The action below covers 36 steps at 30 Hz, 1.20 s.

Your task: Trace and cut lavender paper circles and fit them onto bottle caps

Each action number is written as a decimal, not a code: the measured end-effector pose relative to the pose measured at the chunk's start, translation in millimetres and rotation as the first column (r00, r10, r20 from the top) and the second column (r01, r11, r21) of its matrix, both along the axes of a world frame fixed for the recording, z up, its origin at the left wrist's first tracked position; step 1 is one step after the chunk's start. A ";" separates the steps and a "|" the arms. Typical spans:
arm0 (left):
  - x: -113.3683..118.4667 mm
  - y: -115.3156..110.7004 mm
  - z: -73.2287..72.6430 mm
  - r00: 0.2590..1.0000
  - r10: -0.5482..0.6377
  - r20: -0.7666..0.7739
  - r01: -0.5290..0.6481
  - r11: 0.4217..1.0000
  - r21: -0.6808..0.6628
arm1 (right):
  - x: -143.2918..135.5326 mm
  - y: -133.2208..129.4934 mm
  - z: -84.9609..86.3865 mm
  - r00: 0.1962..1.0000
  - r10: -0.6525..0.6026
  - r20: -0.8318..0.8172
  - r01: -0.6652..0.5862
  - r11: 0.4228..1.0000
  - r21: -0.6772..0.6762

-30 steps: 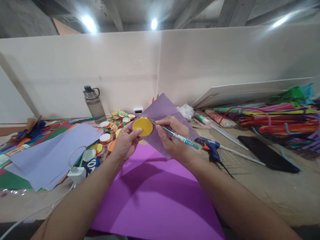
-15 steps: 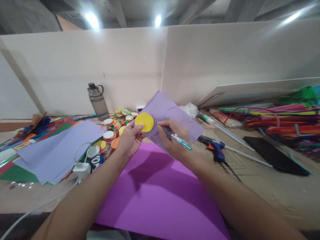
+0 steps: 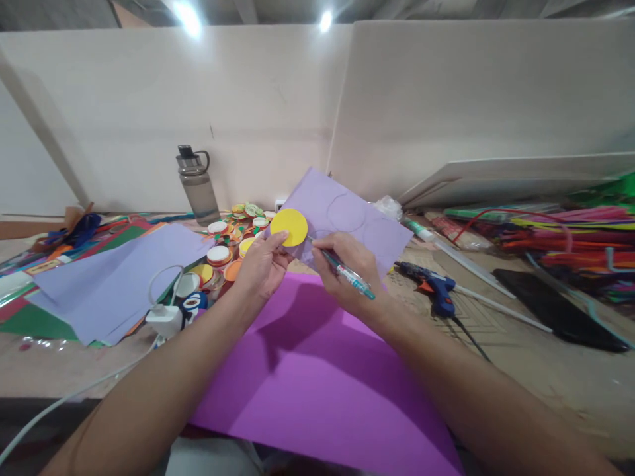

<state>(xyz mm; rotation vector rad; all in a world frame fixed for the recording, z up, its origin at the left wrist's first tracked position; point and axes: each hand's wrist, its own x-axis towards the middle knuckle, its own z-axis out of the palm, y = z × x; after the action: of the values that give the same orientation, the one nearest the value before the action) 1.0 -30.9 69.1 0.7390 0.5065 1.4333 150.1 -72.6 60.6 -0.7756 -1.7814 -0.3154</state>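
My left hand (image 3: 265, 264) pinches a yellow disc (image 3: 289, 227) against the left corner of a light purple sheet (image 3: 347, 211), its thumb on the disc's lower edge. Round outlines are drawn on the sheet, right of the disc. In my right hand (image 3: 347, 264) is a teal pen (image 3: 353, 277), its tip close to the disc's right edge; whether it touches the sheet I cannot tell. Both hands are held above a large bright purple sheet (image 3: 307, 377).
Several round lids (image 3: 218, 254) and discs lie left of my hands, near a water bottle (image 3: 197, 192). Further left are light purple papers (image 3: 124, 284) and a white plug (image 3: 165, 320) with its cable. A blue glue gun (image 3: 436, 287) and a black tray-like object (image 3: 555, 311) lie right.
The view has tilted down and shifted slightly. A drawn circle on the light purple sheet shows more clearly now. Both hands keep their holds on the disc, sheet and pen.
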 end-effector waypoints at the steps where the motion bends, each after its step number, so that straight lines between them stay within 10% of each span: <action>1: 0.0 0.1 -0.8 1.000 -0.001 0.003 0.001 1.000 0.003 | -0.4 -0.3 -0.8 1.000 0.002 0.008 -0.002 1.000 0.002; 36: 4.3 -1.6 -6.8 0.999 0.032 0.042 -0.029 0.997 -0.070 | -8.5 -0.8 -14.6 0.997 0.071 0.028 -0.069 0.995 -0.068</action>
<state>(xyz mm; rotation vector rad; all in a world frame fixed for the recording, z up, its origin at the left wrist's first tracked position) 5.3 -32.5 62.3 0.6458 0.5340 1.4499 141.5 -73.4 46.0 -0.7568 -1.8511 -0.2227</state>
